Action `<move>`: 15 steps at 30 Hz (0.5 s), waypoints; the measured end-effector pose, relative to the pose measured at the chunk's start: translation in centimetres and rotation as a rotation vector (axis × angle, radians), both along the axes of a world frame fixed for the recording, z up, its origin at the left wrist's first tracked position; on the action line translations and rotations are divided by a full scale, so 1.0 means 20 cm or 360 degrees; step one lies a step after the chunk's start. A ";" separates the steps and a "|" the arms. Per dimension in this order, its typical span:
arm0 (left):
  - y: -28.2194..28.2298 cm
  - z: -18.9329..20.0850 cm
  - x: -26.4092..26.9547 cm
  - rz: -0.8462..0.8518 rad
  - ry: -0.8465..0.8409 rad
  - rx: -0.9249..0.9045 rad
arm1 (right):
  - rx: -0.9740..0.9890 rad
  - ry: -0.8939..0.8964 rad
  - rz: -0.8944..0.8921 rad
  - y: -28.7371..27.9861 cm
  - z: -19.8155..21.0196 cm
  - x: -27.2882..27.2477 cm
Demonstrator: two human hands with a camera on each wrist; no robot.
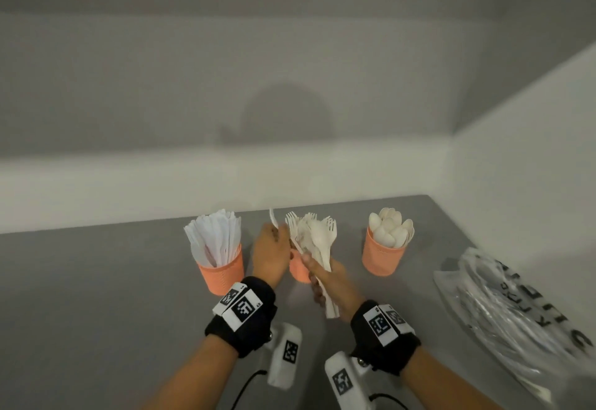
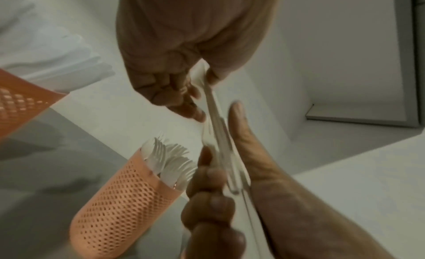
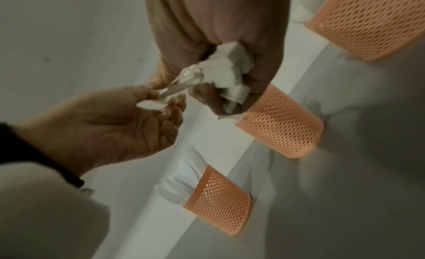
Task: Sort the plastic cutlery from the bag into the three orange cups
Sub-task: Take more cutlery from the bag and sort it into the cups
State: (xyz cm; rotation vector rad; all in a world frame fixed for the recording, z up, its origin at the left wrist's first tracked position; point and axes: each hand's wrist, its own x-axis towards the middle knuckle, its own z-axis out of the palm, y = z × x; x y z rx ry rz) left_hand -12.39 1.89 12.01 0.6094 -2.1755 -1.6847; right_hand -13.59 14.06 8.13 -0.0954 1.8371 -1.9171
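Only in the head view is the bag [image 1: 512, 319] seen, lower right on the surface [image 1: 96, 280]. A cutlery bundle [image 1: 317, 248] is gripped by the right hand [image 1: 332, 283]; one piece [image 1: 273, 217] is pinched by the left hand [image 1: 269, 250], hiding the middle cup [image 1: 298, 269].

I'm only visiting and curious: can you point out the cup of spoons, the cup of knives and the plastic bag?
cup of spoons [image 1: 382, 259]: head view, on its orange mesh wall.
cup of knives [image 1: 222, 277]: head view, on its orange wall below the blades.
plastic bag [image 1: 503, 322]: head view, on its crinkled clear middle.

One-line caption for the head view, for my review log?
Left hand pinches one piece from the right hand's cutlery bundle over three orange cups.
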 end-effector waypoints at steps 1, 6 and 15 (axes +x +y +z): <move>0.00 0.02 0.00 0.0034 0.0071 0.0127 | -0.0045 -0.0030 0.0002 0.02 0.00 0.00; 0.02 0.03 0.00 -0.0002 0.0101 0.0403 | -0.0176 -0.0157 -0.0032 0.10 0.04 0.00; 0.24 -0.05 0.08 -0.0324 -0.0065 0.0358 | -0.0223 -0.0109 -0.0041 0.15 0.06 0.01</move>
